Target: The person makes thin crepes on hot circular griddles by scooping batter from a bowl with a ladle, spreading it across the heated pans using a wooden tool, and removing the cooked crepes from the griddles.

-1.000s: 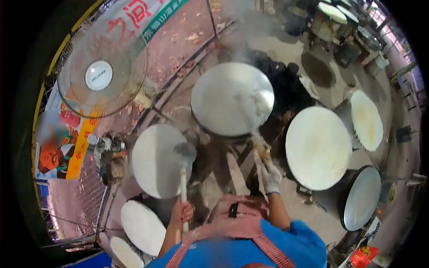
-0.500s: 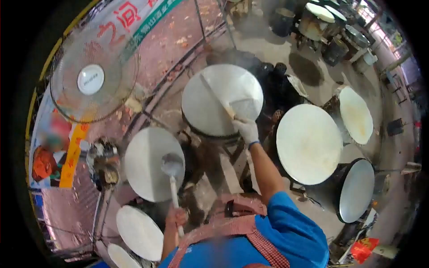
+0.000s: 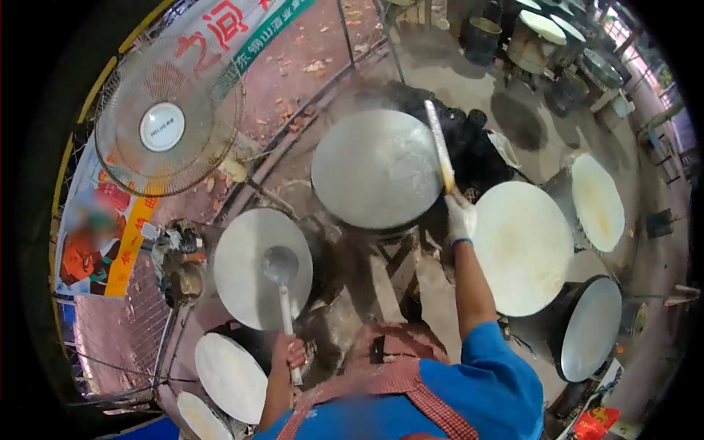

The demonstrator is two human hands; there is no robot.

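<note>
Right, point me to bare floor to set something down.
Floor lies bare between the black pile and the metal can, and right of the dark patch. It's crowded around the gloved right hand: central griddle on one side, pale-topped griddle on the other, black pile ahead.

To your left, note the round fan with a wire guard and white printed hub (image 3: 162,127). Behind it, you see the white banner with red characters and a green strip (image 3: 271,31); below, the colour-printed poster with an orange-yellow strip (image 3: 132,249). Ahead and to your right are black cylindrical blocks (image 3: 477,121) in a heap. Farther off stands a dark cylindrical metal bucket (image 3: 482,42). At your lower right lies a red sheet with yellow markings (image 3: 595,423).
</note>
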